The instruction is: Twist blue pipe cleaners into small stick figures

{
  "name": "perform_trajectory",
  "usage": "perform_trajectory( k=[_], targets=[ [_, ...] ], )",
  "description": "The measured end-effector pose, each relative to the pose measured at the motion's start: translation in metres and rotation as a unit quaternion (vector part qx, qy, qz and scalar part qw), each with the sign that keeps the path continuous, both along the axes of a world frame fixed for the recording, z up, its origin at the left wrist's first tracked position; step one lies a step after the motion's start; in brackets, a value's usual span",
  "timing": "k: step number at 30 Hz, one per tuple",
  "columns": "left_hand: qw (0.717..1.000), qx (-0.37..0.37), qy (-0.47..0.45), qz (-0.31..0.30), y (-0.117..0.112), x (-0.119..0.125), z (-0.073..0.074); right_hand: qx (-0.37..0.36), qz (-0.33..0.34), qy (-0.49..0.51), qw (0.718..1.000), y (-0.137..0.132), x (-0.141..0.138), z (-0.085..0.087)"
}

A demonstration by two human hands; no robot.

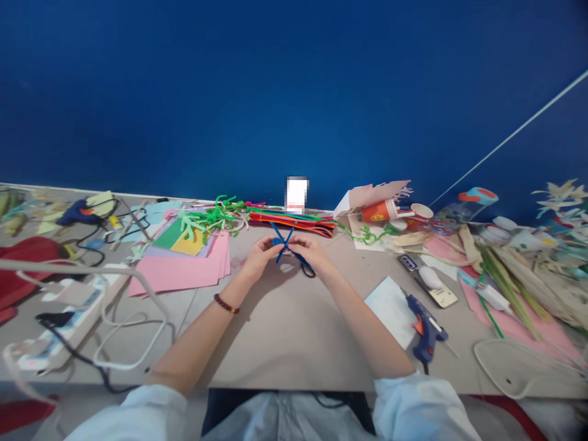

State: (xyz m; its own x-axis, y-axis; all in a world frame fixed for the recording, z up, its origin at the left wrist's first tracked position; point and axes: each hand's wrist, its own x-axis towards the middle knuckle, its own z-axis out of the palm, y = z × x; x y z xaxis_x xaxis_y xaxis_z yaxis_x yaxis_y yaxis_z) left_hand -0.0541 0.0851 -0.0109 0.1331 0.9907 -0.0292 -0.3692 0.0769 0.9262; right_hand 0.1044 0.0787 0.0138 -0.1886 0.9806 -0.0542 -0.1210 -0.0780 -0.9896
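Where the blue pipe cleaners (285,240) cross, above the middle of the grey table (285,343), bare tabletop runs from below them to the near edge, taken up only by the person's two forearms. Left of the pipe cleaners a fanned stack of pink paper (184,274) ends just short of the left wrist, and farther left a white cable (133,331) loops near the front edge. Right of them and nearer the person lie a white sheet (390,309) and a blue glue gun (425,327), clear of the right forearm. Just behind them a flat bundle of red and orange stems (298,222) lies along the foot of the blue wall (294,92).

The left hand (260,254) is closed, fingertips pinching the pipe cleaners from the left. The right hand (312,254) is closed on them from the right, with a dark loop hanging under its fingers. Both hands meet at the crossing, held just above the tabletop.

These pipe cleaners are thin, fuzzy and stiff, forming an X with their ends sticking up. A tangle of green stems (211,219) curls behind and to their left, lying on the coloured paper. A beaded bracelet (226,304) rings the left wrist.
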Motion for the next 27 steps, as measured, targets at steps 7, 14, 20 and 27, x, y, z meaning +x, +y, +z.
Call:
perform_trajectory(
  k=[7,14,20,27],
  targets=[
    [0.998,-0.026,-0.043,-0.022,0.0018,-0.0014,-0.0027,0.008,0.008,0.016,1.000,-0.0013,-0.0008,-0.0007],
    [0.999,-0.019,-0.031,-0.022,0.0008,0.0000,-0.0040,0.027,-0.013,-0.021,0.999,-0.0017,-0.0006,-0.0004],
    [1.000,-0.005,-0.016,-0.023,-0.0004,0.0022,-0.0073,0.013,-0.002,-0.012,1.000,0.0015,0.0000,-0.0049],
    [1.000,-0.014,-0.004,-0.019,-0.0018,0.0013,-0.0026,0.011,-0.046,-0.052,0.998,0.0000,-0.0029,-0.0075]
  ],
)
